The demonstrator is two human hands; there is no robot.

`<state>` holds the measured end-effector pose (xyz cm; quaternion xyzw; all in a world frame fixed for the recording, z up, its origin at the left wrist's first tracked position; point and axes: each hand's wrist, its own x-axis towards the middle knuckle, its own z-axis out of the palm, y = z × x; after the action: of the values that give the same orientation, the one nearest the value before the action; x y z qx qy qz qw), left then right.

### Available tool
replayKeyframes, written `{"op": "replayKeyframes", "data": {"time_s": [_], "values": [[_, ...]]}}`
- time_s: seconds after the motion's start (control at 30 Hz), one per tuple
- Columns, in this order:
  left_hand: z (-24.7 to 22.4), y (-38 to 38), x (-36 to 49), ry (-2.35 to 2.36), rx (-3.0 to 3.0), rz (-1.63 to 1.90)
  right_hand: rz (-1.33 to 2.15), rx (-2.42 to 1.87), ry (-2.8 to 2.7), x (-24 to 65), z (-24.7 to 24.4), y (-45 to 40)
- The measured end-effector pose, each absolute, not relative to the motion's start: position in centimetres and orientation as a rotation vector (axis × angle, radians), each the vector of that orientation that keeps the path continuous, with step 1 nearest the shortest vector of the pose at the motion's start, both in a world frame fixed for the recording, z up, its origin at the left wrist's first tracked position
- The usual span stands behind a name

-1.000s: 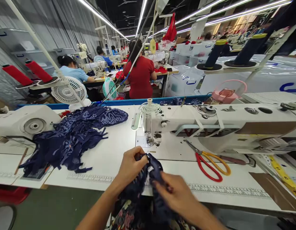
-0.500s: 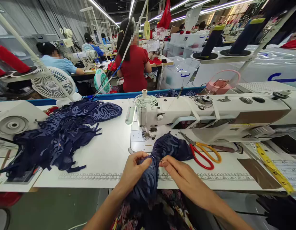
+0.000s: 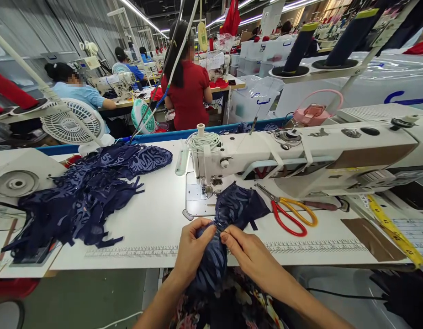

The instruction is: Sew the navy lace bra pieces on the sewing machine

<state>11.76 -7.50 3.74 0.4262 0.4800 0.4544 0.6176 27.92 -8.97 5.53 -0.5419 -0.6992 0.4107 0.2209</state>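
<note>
A navy patterned bra (image 3: 237, 206) is stretched between the sewing machine (image 3: 252, 153) and the table's front edge. One cup lies on the tabletop by the needle plate; the other hangs over the edge towards my lap. My left hand (image 3: 192, 249) pinches the narrow middle between the cups, thumb on top. Close beside it, my right hand (image 3: 249, 249) pinches the same middle part with thumb and forefinger. Whether anything small, such as a thread, is between the fingertips cannot be made out. Scissors (image 3: 276, 198) with red and orange handles lie right of the bra.
On the left sits a heap of navy bra pieces (image 3: 84, 196). A printed ruler (image 3: 136, 252) runs along the front edge, and a yellow tape measure (image 3: 391, 228) lies at right. Thread cones (image 3: 298, 50) stand above the machine. A person in red (image 3: 189, 93) sits beyond the table.
My right hand has moved left, closer to my left hand, at the bra's middle. The upper cup has shifted slightly, and a short strap end now shows at its right. The view has tilted a little.
</note>
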Motion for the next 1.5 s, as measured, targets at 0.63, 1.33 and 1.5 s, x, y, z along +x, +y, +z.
{"op": "replayKeyframes", "data": {"time_s": [0.63, 1.33, 1.5], "values": [[4.4, -8.2, 11.4, 1.177, 1.406, 0.959, 0.835, -1.464, -2.061, 30.9, 8.0, -7.3], [2.5, -7.2, 8.3, 1.014, 0.907, 1.326, 1.045, -1.311, -1.978, 25.2, 8.3, -6.4], [2.4, -7.4, 7.9, 0.952, 0.909, 1.291, 1.177, -1.232, -1.955, 24.8, 6.9, -4.8]]}}
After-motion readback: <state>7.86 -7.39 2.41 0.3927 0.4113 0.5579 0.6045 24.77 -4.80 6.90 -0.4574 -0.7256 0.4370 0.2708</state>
